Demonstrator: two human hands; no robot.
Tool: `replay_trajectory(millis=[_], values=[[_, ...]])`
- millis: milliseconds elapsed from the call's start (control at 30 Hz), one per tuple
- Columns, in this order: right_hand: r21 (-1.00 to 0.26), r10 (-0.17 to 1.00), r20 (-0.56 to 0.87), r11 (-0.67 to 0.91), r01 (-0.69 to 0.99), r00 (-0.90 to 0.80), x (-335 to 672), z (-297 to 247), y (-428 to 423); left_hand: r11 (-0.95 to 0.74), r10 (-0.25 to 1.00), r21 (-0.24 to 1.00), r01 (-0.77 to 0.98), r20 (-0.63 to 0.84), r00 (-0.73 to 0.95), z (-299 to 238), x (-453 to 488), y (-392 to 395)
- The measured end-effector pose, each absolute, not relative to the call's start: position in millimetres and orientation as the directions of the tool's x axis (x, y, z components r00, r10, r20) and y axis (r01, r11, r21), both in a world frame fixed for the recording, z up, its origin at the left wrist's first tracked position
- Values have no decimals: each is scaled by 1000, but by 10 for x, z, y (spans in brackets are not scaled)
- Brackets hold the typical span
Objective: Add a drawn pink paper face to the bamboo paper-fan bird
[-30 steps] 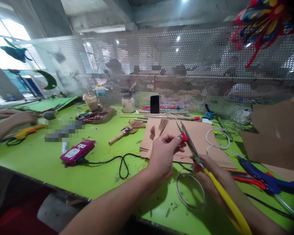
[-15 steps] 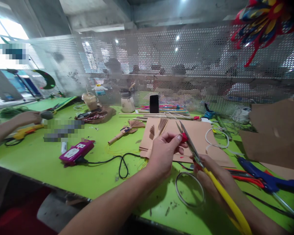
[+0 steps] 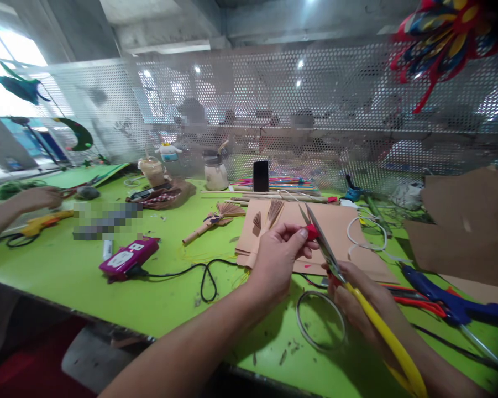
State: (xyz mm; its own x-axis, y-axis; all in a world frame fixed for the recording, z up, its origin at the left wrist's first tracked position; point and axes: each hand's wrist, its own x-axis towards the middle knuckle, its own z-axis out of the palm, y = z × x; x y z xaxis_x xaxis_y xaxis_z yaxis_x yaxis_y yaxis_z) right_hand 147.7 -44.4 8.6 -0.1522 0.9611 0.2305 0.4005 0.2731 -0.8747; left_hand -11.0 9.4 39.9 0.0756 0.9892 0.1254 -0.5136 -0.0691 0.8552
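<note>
My left hand point(image 3: 279, 251) pinches a small red piece point(image 3: 313, 232), which looks like paper or cloth, between thumb and forefinger. In my right hand point(image 3: 348, 287) is a pair of yellow-handled scissors point(image 3: 327, 249); their blades point up and lie right beside the red piece, slightly apart at the tips. Below both hands lie sheets of brown paper point(image 3: 335, 215). A folded brown-paper figure with a fan-like top point(image 3: 273, 215) rests on them, partly hidden by my left hand. A similar paper figure point(image 3: 215, 220) lies to its left. A bangle point(image 3: 300, 318) circles my right wrist.
A purple power box point(image 3: 128, 258) with a black cord sits on the green table point(image 3: 169, 309). At right is a blue glue gun point(image 3: 456, 304); a phone point(image 3: 261, 176) stands at the back. Another person's hand point(image 3: 45, 197) is at far left, near a yellow glue gun point(image 3: 45, 221).
My hands, the red piece and the scissors have barely moved. At far left the other person's hand has moved left, and the dark round object now lies on the table apart from it.
</note>
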Motion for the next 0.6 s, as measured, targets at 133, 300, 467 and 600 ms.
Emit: replay_trajectory(millis=[133, 300, 467, 600], values=[[-872, 962, 237, 272, 407, -137, 1479, 83, -442, -74, 987, 856, -512, 136, 85, 401, -118, 84], [-877, 964, 237, 266, 400, -121, 1473, 74, -440, -63, 988, 862, -503, 125, 91, 405, -124, 80], [-863, 959, 248, 284, 418, -140, 1486, 77, -441, -77, 987, 853, -516, 138, 81, 390, -119, 94], [-835, 945, 282, 327, 442, -167, 1508, 58, -426, -76, 988, 855, -513, 132, 74, 390, -113, 96]])
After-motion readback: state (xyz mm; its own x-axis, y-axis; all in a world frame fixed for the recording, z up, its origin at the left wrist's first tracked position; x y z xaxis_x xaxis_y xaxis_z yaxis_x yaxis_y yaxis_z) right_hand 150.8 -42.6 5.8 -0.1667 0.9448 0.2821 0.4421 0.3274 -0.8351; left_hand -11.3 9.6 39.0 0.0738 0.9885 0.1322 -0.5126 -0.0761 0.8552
